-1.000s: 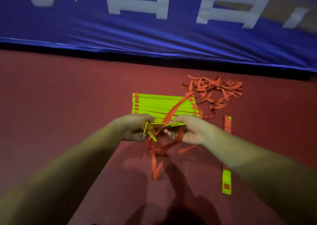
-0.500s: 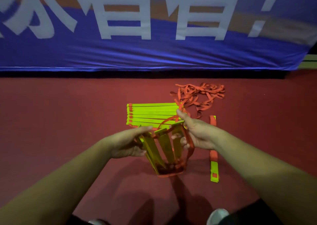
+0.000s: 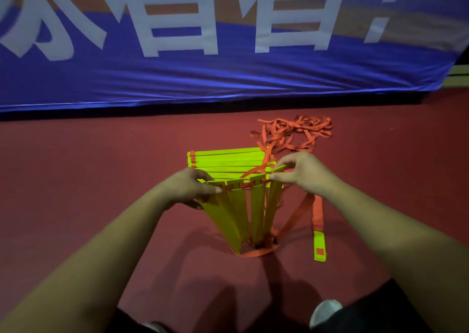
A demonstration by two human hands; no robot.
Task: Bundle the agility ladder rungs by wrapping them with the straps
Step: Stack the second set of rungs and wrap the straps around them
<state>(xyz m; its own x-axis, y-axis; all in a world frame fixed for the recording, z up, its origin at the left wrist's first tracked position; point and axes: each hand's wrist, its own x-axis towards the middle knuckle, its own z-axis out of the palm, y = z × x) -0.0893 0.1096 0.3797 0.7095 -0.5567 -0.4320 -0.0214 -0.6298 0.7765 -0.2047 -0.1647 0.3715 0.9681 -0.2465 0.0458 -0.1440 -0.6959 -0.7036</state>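
Observation:
Several neon-yellow ladder rungs [image 3: 238, 213] hang upright in front of me, strung on an orange strap along their top ends, their lower ends close to the red floor. My left hand [image 3: 193, 189] pinches the left top end of this row. My right hand [image 3: 299, 171] pinches the right top end. Behind the hands a flat stack of yellow rungs [image 3: 223, 161] lies on the floor. An orange strap runs from it to a loose tangle of orange straps [image 3: 297, 132] at the back right.
One yellow rung [image 3: 319, 246] on an orange strap lies on the floor to the right. A blue banner [image 3: 228, 73] with white characters stands across the back. A white shoe [image 3: 326, 311] shows at the bottom right. Red floor [image 3: 88, 180] stretches left.
The rungs I hold were bunched between my hands. They have been lifted and spread into a hanging row, and my hands moved apart and upward.

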